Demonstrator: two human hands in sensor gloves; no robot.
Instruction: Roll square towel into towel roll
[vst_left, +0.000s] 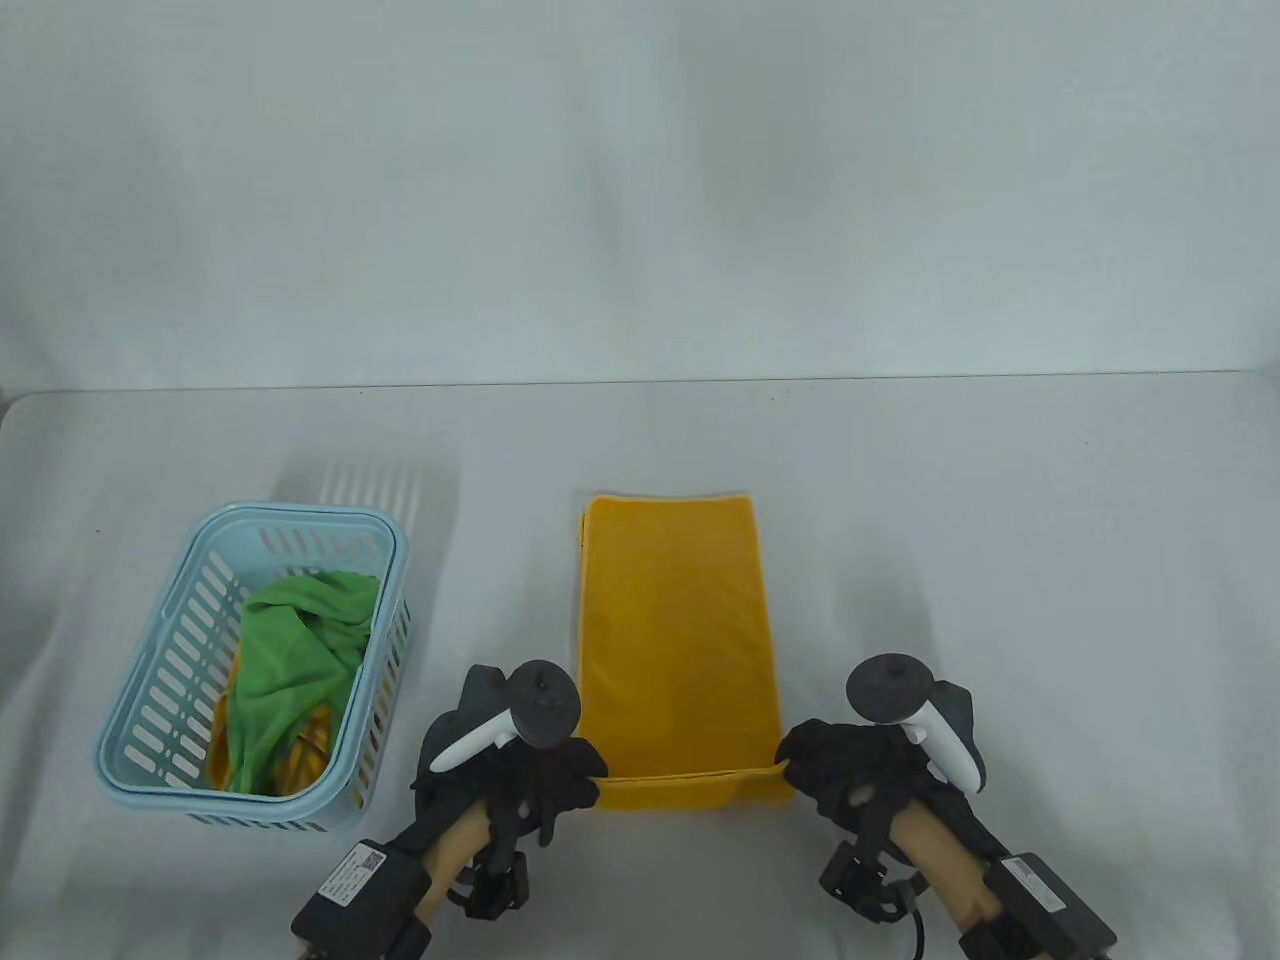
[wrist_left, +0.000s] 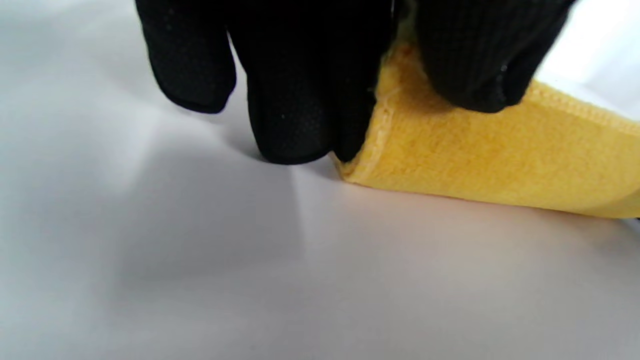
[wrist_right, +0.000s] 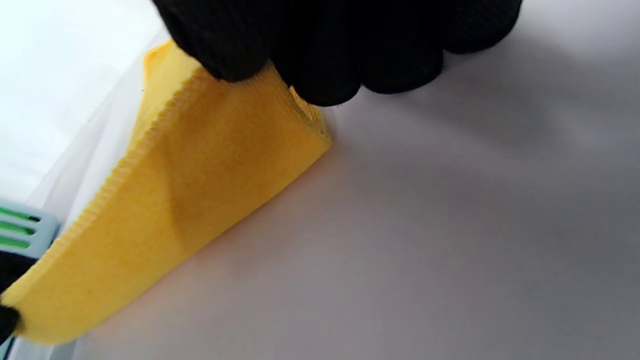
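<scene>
A yellow towel (vst_left: 675, 630), folded into a long strip, lies flat in the middle of the table, running away from me. Its near end is lifted and turned up into a first fold (vst_left: 690, 785). My left hand (vst_left: 570, 770) pinches the near left corner of the towel (wrist_left: 450, 150), thumb on top and fingers (wrist_left: 295, 115) down at the table. My right hand (vst_left: 805, 765) pinches the near right corner of the towel (wrist_right: 210, 180), fingers (wrist_right: 320, 65) curled over the raised edge.
A light blue slotted basket (vst_left: 160, 690) stands at the left of the table, holding a crumpled green cloth (vst_left: 295, 660) over something yellow. The basket's corner (wrist_right: 22, 230) shows in the right wrist view. A white tabletop (vst_left: 1000, 550) and a white backdrop surround the towel.
</scene>
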